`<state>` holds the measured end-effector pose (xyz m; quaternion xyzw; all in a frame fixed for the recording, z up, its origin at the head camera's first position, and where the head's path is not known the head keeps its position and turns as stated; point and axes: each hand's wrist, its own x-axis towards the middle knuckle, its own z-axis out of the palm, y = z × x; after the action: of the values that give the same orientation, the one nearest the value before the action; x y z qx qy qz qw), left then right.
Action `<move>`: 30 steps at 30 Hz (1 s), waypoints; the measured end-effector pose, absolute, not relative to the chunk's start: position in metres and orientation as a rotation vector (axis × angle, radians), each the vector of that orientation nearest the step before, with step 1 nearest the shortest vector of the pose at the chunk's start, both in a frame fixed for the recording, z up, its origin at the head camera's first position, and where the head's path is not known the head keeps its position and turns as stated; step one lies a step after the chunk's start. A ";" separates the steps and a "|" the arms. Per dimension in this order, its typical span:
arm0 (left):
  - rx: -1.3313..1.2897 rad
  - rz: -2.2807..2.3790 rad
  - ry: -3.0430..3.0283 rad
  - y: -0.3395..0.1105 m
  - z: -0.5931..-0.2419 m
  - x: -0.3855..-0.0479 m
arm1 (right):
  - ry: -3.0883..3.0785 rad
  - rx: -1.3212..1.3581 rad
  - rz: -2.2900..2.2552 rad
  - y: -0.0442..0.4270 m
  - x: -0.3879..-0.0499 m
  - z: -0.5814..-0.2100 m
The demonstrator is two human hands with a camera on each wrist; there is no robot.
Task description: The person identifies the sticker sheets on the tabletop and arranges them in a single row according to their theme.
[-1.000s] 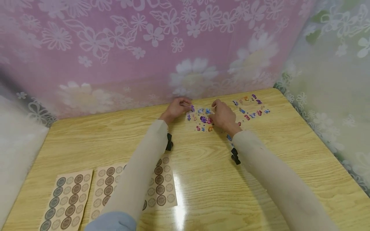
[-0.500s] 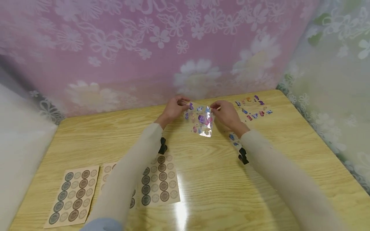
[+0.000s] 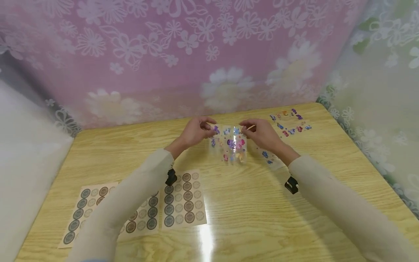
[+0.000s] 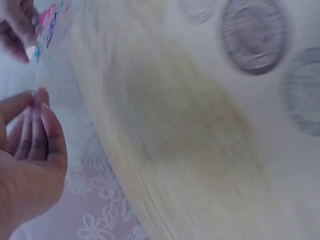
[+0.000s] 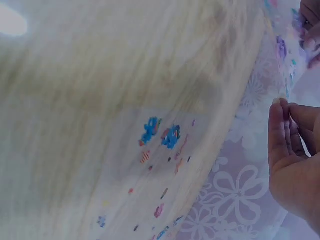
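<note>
A clear sticker sheet (image 3: pixel 231 143) with small colourful cartoon figures is held up at the far middle of the table. My left hand (image 3: pixel 196 133) pinches its upper left corner between thumb and fingers. At the upper right corner, my right hand (image 3: pixel 260 135) grips the sheet the same way. Light glints off the film, which hangs tilted. In the left wrist view the left hand (image 4: pixel 35 160) has its fingertips together, the sheet's edge hardly visible there. The right wrist view has the right hand (image 5: pixel 295 155) pinching below the bright figures.
Another clear sticker sheet (image 3: pixel 291 125) lies at the far right of the table. One more (image 3: pixel 266 155) lies partly behind the right forearm. Brown sheets of round labels (image 3: pixel 183 200) lie at the front left, partly covered by the left sleeve. A pink flowered curtain (image 3: pixel 157 83) borders the back edge.
The sticker sheet has come up off the table and tilted toward me. Both hands have drawn back a little with it, and the right hand now pinches its corner. The head view shifts slightly.
</note>
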<state>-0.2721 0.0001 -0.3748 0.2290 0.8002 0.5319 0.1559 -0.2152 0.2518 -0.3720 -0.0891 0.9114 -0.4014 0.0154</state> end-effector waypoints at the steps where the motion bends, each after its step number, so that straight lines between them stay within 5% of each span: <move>1: 0.665 1.492 2.309 -0.001 -0.376 -0.268 | 2.823 -0.277 -1.260 0.252 -0.213 -0.372; 30: 0.782 0.954 2.640 -0.027 -0.403 -0.184 | 2.647 -0.329 -1.152 0.235 -0.155 -0.403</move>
<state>-0.1845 -0.0266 -0.4031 0.2665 0.9002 0.3252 0.1136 -0.1552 0.2355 -0.4031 -0.1124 0.9048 -0.3936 0.1177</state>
